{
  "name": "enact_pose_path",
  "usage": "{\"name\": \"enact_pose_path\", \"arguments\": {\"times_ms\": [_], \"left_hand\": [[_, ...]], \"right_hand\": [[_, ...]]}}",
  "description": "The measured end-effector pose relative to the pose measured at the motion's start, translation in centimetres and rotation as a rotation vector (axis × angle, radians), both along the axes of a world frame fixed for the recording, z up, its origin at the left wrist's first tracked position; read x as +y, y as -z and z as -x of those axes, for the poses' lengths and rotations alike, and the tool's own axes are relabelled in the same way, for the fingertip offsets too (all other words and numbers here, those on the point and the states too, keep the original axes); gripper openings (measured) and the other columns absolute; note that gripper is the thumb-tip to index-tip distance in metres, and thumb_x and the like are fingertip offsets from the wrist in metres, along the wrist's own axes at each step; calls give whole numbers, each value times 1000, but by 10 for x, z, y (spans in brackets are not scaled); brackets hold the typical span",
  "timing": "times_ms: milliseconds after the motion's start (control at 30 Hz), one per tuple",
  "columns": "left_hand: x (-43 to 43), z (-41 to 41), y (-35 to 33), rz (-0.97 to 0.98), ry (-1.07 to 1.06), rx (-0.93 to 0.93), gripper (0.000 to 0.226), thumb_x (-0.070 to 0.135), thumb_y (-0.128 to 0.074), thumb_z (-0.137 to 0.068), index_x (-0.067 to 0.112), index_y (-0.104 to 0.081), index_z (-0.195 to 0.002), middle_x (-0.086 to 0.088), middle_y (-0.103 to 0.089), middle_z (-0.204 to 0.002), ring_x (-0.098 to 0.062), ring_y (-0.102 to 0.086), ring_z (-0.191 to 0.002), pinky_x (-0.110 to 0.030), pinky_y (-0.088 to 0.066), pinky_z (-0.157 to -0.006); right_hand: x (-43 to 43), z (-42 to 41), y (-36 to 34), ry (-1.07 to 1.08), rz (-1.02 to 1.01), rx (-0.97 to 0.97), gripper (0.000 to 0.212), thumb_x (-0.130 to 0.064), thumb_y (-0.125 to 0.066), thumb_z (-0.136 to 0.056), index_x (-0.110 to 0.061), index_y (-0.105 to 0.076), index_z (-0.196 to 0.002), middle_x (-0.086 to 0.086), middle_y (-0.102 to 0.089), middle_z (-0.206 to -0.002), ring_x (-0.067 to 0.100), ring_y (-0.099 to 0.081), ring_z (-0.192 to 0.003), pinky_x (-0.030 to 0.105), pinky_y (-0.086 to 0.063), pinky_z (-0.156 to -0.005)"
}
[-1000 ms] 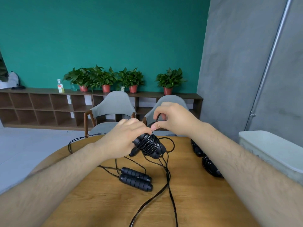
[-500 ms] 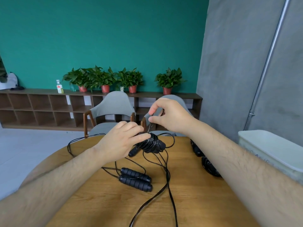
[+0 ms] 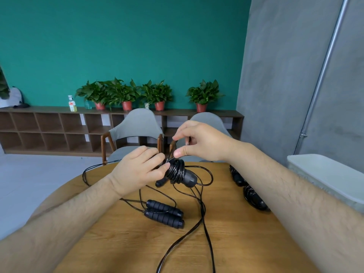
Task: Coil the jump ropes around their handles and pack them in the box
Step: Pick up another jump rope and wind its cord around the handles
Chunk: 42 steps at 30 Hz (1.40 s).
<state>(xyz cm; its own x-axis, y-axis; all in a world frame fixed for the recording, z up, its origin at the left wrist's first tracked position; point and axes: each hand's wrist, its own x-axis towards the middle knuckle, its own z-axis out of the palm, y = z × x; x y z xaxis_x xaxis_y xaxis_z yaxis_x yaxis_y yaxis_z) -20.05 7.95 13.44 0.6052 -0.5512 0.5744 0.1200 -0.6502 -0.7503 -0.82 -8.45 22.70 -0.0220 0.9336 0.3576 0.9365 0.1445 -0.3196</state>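
My left hand (image 3: pixel 137 172) grips a pair of black jump-rope handles (image 3: pixel 178 174) above the round wooden table (image 3: pixel 236 243); black rope is wound around them in several turns. My right hand (image 3: pixel 199 141) is raised just above and behind the bundle, pinching the free strand of that rope. A second pair of black foam handles (image 3: pixel 164 213) lies on the table with its rope loose around it. Coiled ropes (image 3: pixel 253 196) lie at the right, partly hidden by my right forearm. The grey-white box (image 3: pixel 332 178) stands at the table's right edge.
Loose black rope (image 3: pixel 202 223) trails across the table toward me and loops off its far left edge. Two grey chairs (image 3: pixel 136 133) stand behind the table. A low wooden shelf (image 3: pixel 49 129) with potted plants runs along the green wall.
My right hand has risen from the bundle and carried the rope strand up and slightly back. The handles in my left hand have tilted a little, and the camera view has shifted slightly.
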Motion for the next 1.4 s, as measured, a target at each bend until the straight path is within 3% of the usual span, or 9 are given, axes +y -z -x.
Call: {"name": "enact_pose_path", "arguments": {"times_ms": [267,433,567,667,733,900,1067,1233,1400], "left_hand": [[-24,-15,-10,422,-128,81,57,-4,-81,-60,11,-44,-101,-12,-48,-83,-21,-46,-55,-30,-42,-46],[-35,-19,-16,645,-84,104,42,-7,-67,-75,12,-44,-106,-12,-55,-101,-19,-45,-74,-31,-33,-71],[-41,-17,-18,938,1,130,68,-6,-72,-79,20,-33,-129,5,-57,-92,-13,-57,-78,-30,-42,-72],[-38,-17,-25,889,-69,149,98,5,-73,-83,6,-8,-156,12,-58,-79,-10,-54,-71,-24,-39,-69],[-36,-16,-29,831,-159,156,84,12,-72,-86,7,-23,-154,1,-65,-89,-16,-58,-79,-27,-43,-70],[-32,-12,-30,829,-36,140,51,11,-77,-81,20,-51,-124,4,-65,-101,-16,-61,-92,-36,-49,-83],[-40,-8,-30,863,288,118,60,8,-85,-74,23,-52,-121,-2,-68,-111,-18,-62,-106,-41,-43,-97],[-72,-11,-37,1511,509,-49,63,8,-83,-81,32,-42,-123,38,-63,-115,12,-60,-111,-9,-46,-94],[-83,-25,-43,1912,880,-110,49,26,-73,-92,24,-47,-134,5,-68,-129,-18,-62,-123,-41,-52,-100]], "right_hand": [[3,18,1,-33,-42,-281,27,-34,-61,-99,-13,-75,-107,3,-53,-104,16,-52,-87,37,-47,-82],[2,19,-9,-15,-76,-332,24,-34,-58,-101,-13,-71,-102,4,-51,-99,17,-50,-84,37,-44,-79],[3,18,-10,-36,-91,-358,26,-33,-57,-101,-12,-71,-102,3,-52,-98,16,-48,-85,40,-45,-80],[1,17,-10,-49,-91,-374,24,-35,-55,-101,-15,-66,-95,-3,-51,-86,15,-45,-84,41,-46,-80],[-2,17,-10,-55,-96,-382,22,-36,-53,-102,-18,-65,-96,-6,-51,-84,14,-44,-84,40,-46,-80],[-6,20,-6,-81,-90,-89,20,-39,-65,-95,-22,-66,-104,-9,-65,-93,9,-59,-87,36,-51,-80],[-11,26,-3,-161,-156,189,17,-33,-75,-89,-19,-71,-96,-7,-71,-88,9,-67,-84,28,-55,-74],[-10,29,-7,-119,-286,287,19,-7,-58,-97,-18,-68,-84,-6,-68,-75,17,-62,-70,45,-56,-69],[-6,40,-7,8,-393,549,16,-17,-57,-102,-17,-67,-89,-13,-63,-63,1,-59,-48,16,-45,-49]]}}
